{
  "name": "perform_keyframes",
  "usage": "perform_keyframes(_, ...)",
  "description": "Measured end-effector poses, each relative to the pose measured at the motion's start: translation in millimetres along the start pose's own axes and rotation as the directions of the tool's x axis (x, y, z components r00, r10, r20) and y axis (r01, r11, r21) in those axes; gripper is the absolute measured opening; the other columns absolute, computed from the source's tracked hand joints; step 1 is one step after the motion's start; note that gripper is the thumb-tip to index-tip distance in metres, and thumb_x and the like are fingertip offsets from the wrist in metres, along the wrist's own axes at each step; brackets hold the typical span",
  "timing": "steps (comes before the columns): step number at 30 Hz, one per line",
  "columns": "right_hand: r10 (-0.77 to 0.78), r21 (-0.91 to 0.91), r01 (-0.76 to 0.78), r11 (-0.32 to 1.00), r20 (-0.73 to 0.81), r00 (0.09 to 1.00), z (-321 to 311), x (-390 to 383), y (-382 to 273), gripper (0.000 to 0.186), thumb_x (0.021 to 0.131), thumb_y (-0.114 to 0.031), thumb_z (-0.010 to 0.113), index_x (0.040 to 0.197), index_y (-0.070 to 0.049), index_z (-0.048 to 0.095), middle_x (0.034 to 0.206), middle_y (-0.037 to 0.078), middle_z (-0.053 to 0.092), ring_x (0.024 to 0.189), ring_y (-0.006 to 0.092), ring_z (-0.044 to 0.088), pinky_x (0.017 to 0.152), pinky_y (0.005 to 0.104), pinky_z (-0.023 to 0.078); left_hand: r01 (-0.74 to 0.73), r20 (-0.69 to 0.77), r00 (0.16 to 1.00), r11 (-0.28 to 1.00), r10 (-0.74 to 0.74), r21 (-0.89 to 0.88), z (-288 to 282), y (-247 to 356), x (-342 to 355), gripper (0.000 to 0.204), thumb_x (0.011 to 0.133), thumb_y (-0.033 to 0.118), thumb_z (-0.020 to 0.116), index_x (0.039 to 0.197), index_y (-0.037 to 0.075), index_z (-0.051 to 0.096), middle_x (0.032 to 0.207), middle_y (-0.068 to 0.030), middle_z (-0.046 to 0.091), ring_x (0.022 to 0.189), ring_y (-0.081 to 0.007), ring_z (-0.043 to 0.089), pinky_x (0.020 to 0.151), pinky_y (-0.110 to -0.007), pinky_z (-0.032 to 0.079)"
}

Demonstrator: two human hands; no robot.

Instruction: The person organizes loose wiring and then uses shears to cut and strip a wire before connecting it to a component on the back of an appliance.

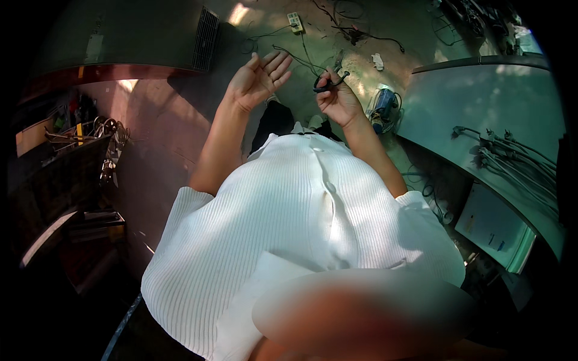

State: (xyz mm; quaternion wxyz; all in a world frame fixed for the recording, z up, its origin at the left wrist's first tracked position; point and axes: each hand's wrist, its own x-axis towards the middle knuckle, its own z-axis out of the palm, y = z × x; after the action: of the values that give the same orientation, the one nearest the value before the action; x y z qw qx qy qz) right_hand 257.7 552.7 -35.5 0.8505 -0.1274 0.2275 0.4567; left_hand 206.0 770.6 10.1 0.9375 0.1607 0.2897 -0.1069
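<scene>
Shirt (pixel 265 204), white; left hand (pixel 259 84), empty, fingers slightly apart; right hand (pixel 342 103), fingers clamped on a black item (pixel 324 88), kind unclear, which seems light, firm, best held mid-length.

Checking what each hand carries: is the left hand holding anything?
No, the left hand is open with its palm bare, while the right hand holds a black item.

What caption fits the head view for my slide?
Left hand open, palm up; right hand holding a curved black object; power strip on the floor beyond.
</scene>
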Motion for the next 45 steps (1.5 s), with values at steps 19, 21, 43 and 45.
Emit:
perform_keyframes(19,-0.397,-0.711,0.058,0.701,-0.321,0.86,93,215,-50,0.026,0.086,-0.027,0.068,0.097,-0.006,0.057,0.086,0.001,0.061,0.074,0.0067,0.058,0.056,0.0161,0.042,0.02,0.006,0.997,0.329,-0.075,0.944,-59,230,165,0.027,0.086,0.029,0.068,0.098,0.004,0.07,0.087,-0.0018,0.067,0.079,-0.0096,0.061,0.075,-0.025,0.05)
perform_keyframes(21,-0.425,-0.757,0.058,0.651,-0.3,0.854,113,239,-56,0.026,0.087,-0.027,0.068,0.097,-0.006,0.057,0.085,0.001,0.061,0.074,0.0064,0.058,0.056,0.0161,0.042,-0.041,0.065,0.995,0.277,-0.076,0.96,-66,252,182,0.026,0.086,0.027,0.069,0.096,0.003,0.07,0.085,-0.0023,0.067,0.077,-0.0091,0.06,0.073,-0.024,0.049)
perform_keyframes(43,-0.554,-0.982,0.049,0.181,-0.061,0.83,176,447,-231,0.028,0.082,-0.03,0.071,0.088,-0.004,0.062,0.079,0.001,0.065,0.068,0.0069,0.058,0.061,0.021,0.044,-0.014,0.238,0.909,-0.544,0.343,0.839,28,442,311,0.017,0.08,0.024,0.067,0.088,0.01,0.072,0.076,-0.0074,0.068,0.071,-0.0228,0.064,0.066,-0.032,0.048)
perform_keyframes(45,-0.639,-0.99,-0.122,0.067,-0.137,0.757,161,444,-258,0.028,0.082,-0.031,0.071,0.084,-0.005,0.061,0.077,0.0,0.063,0.065,0.0066,0.056,0.058,0.0205,0.042,0.124,0.035,0.914,-0.361,0.404,0.924,19,459,326,0.019,0.082,0.025,0.066,0.092,0.011,0.072,0.08,-0.0089,0.068,0.073,-0.0228,0.065,0.068,-0.032,0.048)
